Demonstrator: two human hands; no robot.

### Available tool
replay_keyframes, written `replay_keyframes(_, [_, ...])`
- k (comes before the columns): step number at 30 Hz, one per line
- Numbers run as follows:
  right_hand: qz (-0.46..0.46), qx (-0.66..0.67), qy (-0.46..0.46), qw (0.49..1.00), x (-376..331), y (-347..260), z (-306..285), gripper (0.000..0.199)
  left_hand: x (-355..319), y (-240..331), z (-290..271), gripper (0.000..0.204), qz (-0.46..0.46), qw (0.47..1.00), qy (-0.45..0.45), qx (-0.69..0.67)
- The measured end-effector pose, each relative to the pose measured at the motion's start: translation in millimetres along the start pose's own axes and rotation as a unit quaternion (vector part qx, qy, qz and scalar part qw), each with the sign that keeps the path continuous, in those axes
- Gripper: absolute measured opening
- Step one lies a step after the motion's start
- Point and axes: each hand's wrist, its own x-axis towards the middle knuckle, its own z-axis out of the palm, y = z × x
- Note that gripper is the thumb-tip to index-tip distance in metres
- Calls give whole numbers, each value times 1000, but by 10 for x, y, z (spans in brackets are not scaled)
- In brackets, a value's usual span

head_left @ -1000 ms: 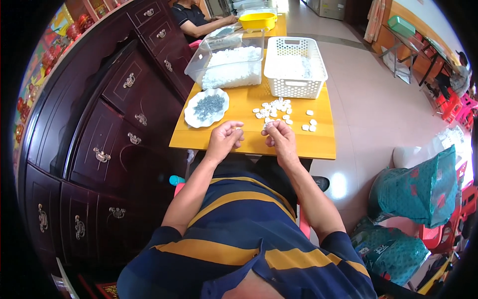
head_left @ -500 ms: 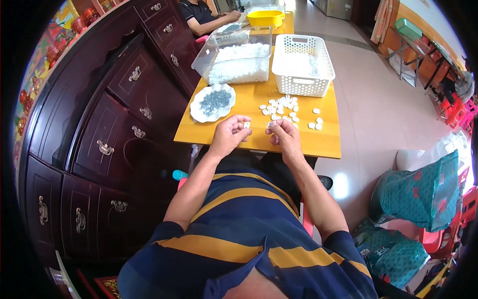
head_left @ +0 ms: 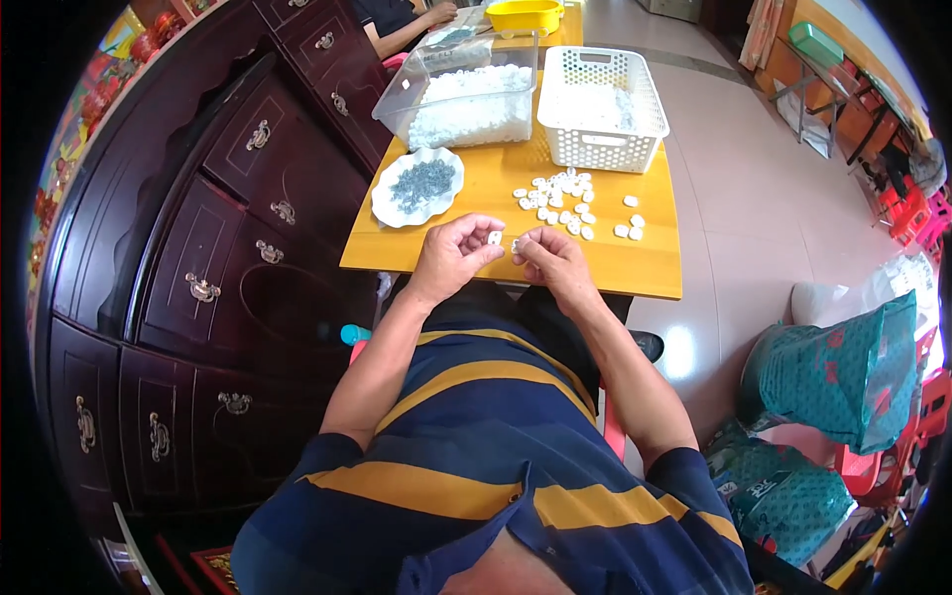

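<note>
Pale lettering [head_left: 762, 487] marks the lower teal bag [head_left: 783, 511] — while dark capitals [head_left: 439, 57] show at the clear plastic bin [head_left: 401, 121] by the table's [head_left: 635, 266] left edge — printed there or behind, unclear.

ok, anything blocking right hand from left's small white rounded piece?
Nothing visible: an open gap separates the small white rounded piece in the left hand from the right hand, which pinches a partly hidden whitish piece.

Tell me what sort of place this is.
Probably a room in a home, doubling as a workspace: a dark drawer cabinet with ornate handles stands at left, and a wooden table bears loose white pieces and a clear bin.
</note>
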Motion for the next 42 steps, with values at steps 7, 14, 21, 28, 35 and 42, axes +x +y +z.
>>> replay_keyframes(7, [-14,3,-10,1000,22,34,-1,13,-21,2,35,27,-10,1000,-12,-10])
replay_keyframes(14, [-20,5,-16,1000,24,31,1,13,-25,-7,40,26,-19,999,-19,-34])
replay_keyframes(21, [18,19,-21,999,-19,-16,17,14,-34,14,55,25,-44,996,-34,-73])
replay_keyframes(28, [-4,-7,-51,999,14,35,-4,18,-35,-61,12,23,-55,993,-52,-86])
replay_keyframes(35, [21,-31,-70,997,8,26,-2,18,-37,26,-35,20,-46,995,-78,-41])
replay_keyframes(42, [36,-41,-82,995,-12,-22,0,18,-41,-18,-42,22,-74,990,-91,-76])
